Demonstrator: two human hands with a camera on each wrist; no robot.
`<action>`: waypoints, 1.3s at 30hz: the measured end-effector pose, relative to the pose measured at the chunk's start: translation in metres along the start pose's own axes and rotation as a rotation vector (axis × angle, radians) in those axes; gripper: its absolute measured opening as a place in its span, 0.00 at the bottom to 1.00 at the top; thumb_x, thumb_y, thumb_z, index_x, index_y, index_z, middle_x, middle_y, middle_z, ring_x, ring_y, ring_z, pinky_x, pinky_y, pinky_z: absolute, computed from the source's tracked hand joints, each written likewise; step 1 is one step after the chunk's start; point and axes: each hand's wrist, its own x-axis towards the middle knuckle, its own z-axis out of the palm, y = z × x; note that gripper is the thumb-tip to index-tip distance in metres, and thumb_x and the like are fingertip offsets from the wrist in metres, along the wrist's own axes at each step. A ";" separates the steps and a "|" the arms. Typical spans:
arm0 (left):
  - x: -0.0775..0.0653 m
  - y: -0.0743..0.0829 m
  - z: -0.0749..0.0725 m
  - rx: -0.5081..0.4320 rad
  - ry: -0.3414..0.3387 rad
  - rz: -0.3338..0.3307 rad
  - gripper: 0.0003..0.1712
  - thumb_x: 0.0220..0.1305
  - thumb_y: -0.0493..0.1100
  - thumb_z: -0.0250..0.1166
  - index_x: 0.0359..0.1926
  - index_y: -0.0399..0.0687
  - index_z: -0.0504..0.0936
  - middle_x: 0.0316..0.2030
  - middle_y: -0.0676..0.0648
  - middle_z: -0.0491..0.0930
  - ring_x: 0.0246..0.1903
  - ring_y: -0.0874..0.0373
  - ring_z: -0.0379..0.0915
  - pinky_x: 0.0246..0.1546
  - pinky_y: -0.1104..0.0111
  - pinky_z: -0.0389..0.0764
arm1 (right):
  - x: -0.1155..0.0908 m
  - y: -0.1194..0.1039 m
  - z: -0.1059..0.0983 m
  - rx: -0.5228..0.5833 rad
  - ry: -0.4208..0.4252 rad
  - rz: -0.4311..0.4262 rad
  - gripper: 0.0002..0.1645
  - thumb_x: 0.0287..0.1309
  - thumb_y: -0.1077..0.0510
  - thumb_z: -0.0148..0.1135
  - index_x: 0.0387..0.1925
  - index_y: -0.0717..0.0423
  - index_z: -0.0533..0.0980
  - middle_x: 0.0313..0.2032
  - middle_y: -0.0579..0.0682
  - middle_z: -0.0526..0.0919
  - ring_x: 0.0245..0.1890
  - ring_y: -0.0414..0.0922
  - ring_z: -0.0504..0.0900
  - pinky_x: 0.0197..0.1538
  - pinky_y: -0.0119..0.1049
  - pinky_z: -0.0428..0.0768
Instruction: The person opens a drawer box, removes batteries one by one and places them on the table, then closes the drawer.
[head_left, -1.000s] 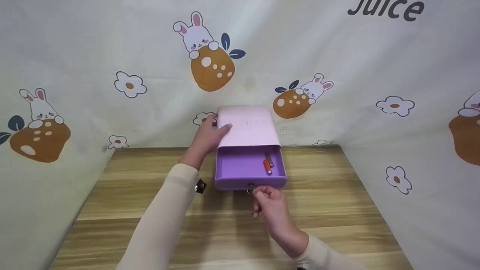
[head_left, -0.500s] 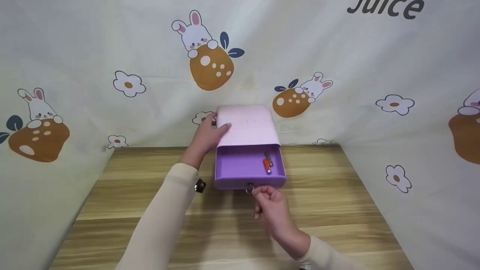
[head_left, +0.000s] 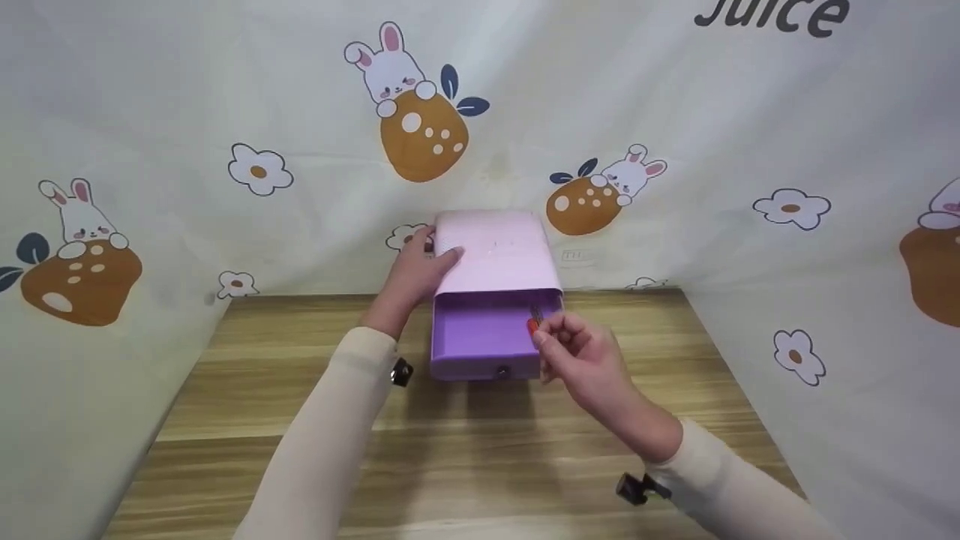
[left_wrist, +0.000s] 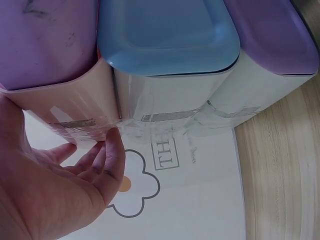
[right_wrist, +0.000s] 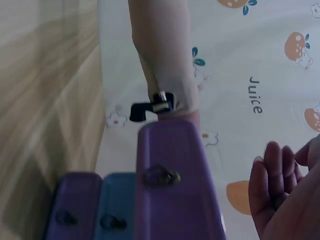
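Note:
A stacked drawer unit stands against the back cloth; its top pink case has the purple drawer pulled out. My left hand grips the case at its left side, thumb on top, fingers curved against the pink wall. Above the drawer's right front corner is my right hand, its thumb and index tip overlapping a red lighter in the head view. A dark, slim item lies beside the lighter. In the right wrist view my right hand has loosely bent fingers, the thumb apart from them.
Below the top drawer are a blue drawer and another purple drawer. Ring pulls hang on the drawer fronts, such as the top ring pull. The wooden table meets a printed cloth behind and at the sides.
My right hand has let go of the ring pull and moved up and right, over the drawer's right corner by the lighter. The left hand and drawer have stayed put.

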 end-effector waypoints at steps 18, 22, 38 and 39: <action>0.001 -0.002 0.001 -0.002 -0.004 0.006 0.53 0.76 0.63 0.67 0.88 0.44 0.57 0.76 0.34 0.71 0.75 0.40 0.69 0.76 0.48 0.70 | 0.103 -0.015 -0.037 -1.204 -0.715 -0.300 0.21 0.67 0.54 0.78 0.57 0.55 0.81 0.43 0.49 0.85 0.39 0.50 0.83 0.46 0.50 0.84; 0.001 -0.002 0.000 0.001 0.004 0.003 0.52 0.76 0.64 0.67 0.87 0.45 0.57 0.76 0.34 0.71 0.75 0.39 0.69 0.76 0.48 0.70 | 0.107 -0.011 -0.031 -1.348 -0.804 -0.329 0.22 0.64 0.51 0.81 0.51 0.56 0.81 0.37 0.48 0.81 0.35 0.49 0.81 0.43 0.50 0.84; 0.001 -0.002 0.000 0.007 -0.001 -0.009 0.52 0.76 0.64 0.67 0.88 0.46 0.57 0.78 0.35 0.70 0.77 0.39 0.66 0.77 0.48 0.69 | 0.106 0.006 -0.020 -1.575 -0.870 -0.367 0.07 0.70 0.58 0.74 0.43 0.58 0.85 0.39 0.53 0.88 0.39 0.52 0.87 0.45 0.48 0.89; 0.001 -0.002 0.000 0.009 0.000 -0.008 0.52 0.76 0.64 0.67 0.88 0.46 0.57 0.78 0.35 0.70 0.77 0.39 0.67 0.77 0.48 0.69 | 0.105 0.006 -0.020 -1.576 -0.868 -0.378 0.07 0.70 0.58 0.74 0.43 0.58 0.85 0.38 0.53 0.88 0.39 0.52 0.87 0.45 0.48 0.89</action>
